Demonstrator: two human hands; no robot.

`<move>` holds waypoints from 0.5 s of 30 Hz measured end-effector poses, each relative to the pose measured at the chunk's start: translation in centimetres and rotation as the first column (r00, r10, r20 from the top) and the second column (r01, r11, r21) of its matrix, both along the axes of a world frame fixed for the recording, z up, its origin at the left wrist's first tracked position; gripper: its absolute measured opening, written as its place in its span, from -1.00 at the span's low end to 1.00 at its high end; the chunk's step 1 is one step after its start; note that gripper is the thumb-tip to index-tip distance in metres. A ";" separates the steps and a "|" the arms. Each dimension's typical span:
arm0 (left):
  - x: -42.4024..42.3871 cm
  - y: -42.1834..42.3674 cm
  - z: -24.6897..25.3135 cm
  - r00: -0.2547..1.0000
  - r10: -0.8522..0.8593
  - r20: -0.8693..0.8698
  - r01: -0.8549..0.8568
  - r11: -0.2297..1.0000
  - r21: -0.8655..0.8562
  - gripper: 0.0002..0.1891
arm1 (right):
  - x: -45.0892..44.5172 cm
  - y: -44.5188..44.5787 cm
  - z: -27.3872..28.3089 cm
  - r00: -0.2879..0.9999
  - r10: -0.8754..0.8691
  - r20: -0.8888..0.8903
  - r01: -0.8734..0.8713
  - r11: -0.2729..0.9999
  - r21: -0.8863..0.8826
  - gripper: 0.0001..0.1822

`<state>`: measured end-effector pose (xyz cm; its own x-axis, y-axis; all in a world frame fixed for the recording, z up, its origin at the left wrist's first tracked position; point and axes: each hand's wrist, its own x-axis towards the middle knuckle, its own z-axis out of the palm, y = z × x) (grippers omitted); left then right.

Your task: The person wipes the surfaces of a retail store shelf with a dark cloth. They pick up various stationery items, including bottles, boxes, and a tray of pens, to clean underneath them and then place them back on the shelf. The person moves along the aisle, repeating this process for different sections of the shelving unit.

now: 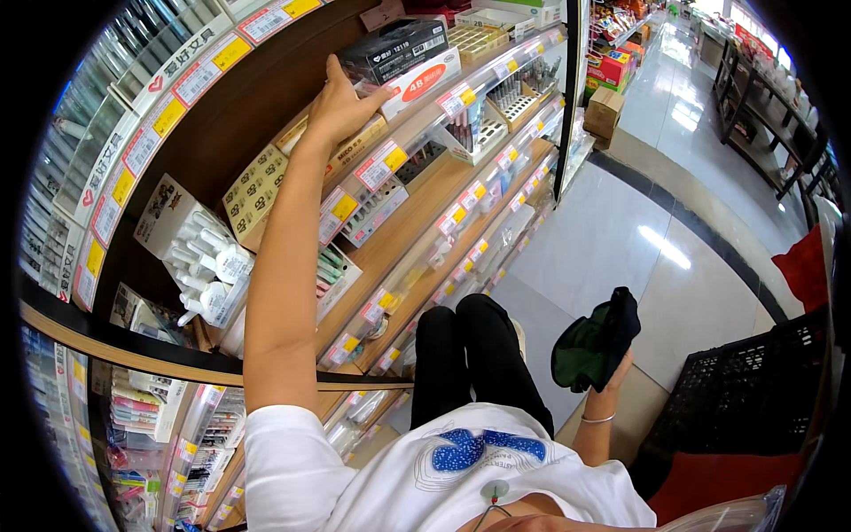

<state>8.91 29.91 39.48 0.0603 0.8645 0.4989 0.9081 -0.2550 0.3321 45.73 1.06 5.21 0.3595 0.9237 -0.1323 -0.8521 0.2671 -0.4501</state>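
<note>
My left hand [342, 110] reaches onto an upper shelf at the back, its fingers at the end of a black box [399, 52]. That box lies on top of a white box with a red oval [422, 83]; the thumb points along the white box's near end. Whether the fingers grip or only touch the black box is hard to tell. Low on the right, my right hand [619, 372] holds a crumpled dark green and black cloth [595, 342] above the tiled floor.
Shelves with price tags [382, 166] run along the left, bearing a yellow patterned box [256, 193], white bottles [213, 266] and pens. Black crates [744, 386] stand at the right. A cardboard box [604, 110] sits by the shelf's far end, and a dark rack [764, 113] is beyond the aisle.
</note>
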 end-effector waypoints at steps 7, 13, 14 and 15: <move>1.7 -2.3 -0.2 0.993 -0.110 -0.031 0.112 0.991 0.069 -0.19 | -0.8 1.0 -1.9 1.000 -0.001 0.026 0.002 0.997 -0.073 -0.62; 0.9 -4.0 -4.2 0.965 -0.134 -0.224 0.192 0.945 0.266 -0.41 | -1.8 2.1 5.1 0.989 -0.148 0.003 0.145 0.972 0.186 -0.49; 1.0 -3.9 -4.6 0.964 -0.060 -0.259 0.129 0.958 0.258 -0.41 | -2.0 2.5 7.5 0.909 -0.296 0.292 0.196 0.924 0.328 -0.47; 1.1 -3.9 -5.0 0.947 -0.033 -0.319 0.126 0.953 0.275 -0.42 | -2.2 2.5 8.7 0.825 -0.374 0.423 0.248 0.913 0.324 -0.44</move>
